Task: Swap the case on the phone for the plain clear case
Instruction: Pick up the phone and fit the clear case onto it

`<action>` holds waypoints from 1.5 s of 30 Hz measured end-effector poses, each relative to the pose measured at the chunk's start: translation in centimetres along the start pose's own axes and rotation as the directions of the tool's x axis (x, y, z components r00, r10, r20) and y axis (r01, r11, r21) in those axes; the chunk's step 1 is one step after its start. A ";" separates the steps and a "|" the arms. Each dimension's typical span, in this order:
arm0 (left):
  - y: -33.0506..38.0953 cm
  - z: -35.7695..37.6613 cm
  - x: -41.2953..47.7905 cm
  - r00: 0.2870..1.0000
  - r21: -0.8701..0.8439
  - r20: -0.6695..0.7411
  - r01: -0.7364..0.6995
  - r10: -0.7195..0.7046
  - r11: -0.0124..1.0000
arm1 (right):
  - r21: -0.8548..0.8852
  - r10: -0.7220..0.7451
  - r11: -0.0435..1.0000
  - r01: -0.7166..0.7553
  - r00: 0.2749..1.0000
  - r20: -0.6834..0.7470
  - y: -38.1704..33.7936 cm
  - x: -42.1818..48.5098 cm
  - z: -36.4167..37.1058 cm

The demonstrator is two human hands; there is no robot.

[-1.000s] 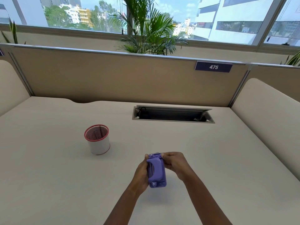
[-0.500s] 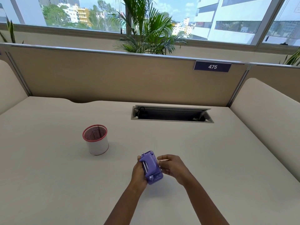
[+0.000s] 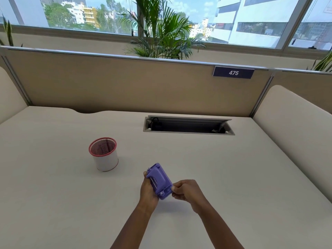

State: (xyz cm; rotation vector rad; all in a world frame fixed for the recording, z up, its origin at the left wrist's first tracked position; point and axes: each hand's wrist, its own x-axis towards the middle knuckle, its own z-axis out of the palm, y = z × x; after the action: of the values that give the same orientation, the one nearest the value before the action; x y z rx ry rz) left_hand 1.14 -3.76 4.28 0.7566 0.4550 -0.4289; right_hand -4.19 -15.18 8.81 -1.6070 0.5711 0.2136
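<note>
A phone in a purple case [image 3: 159, 180] with a raised strap on its back is held just above the white desk [image 3: 233, 177], tilted with its far end to the left. My left hand [image 3: 148, 190] grips it from the left side and underneath. My right hand [image 3: 185, 190] pinches the case's near right corner with closed fingers. The phone's screen side faces away and is hidden. No clear case is in view.
A white mesh pen cup with a red rim [image 3: 103, 154] stands left of my hands. An open cable hatch [image 3: 188, 125] is sunk into the desk farther back. Beige partitions [image 3: 125, 83] wall the desk on three sides.
The phone has turned from pointing straight away to a slant, far end leftward. My right hand slid from the far end down to the near right corner. Both hands shifted slightly toward me.
</note>
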 end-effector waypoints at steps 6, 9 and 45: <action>-0.5 -0.2 0.1 0.999 0.036 0.043 0.032 -0.034 0.999 | -0.036 0.018 0.999 -0.021 0.997 -0.079 0.4 -0.1 0.1; -0.6 -0.6 0.4 0.990 0.008 0.116 0.078 -0.079 0.997 | -0.105 -0.007 0.995 -0.001 0.997 -0.071 0.4 -0.4 -0.2; -0.3 1.6 -1.1 0.939 -0.002 0.293 0.191 -0.182 0.982 | 0.018 -0.189 0.982 0.190 0.980 -0.060 -1.6 -1.7 0.5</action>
State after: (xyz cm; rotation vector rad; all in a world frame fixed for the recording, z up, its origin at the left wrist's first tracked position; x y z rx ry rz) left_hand 0.45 -4.89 5.72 0.6095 0.2554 -0.6990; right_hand -4.79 -14.25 10.89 -1.6379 0.4595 0.0183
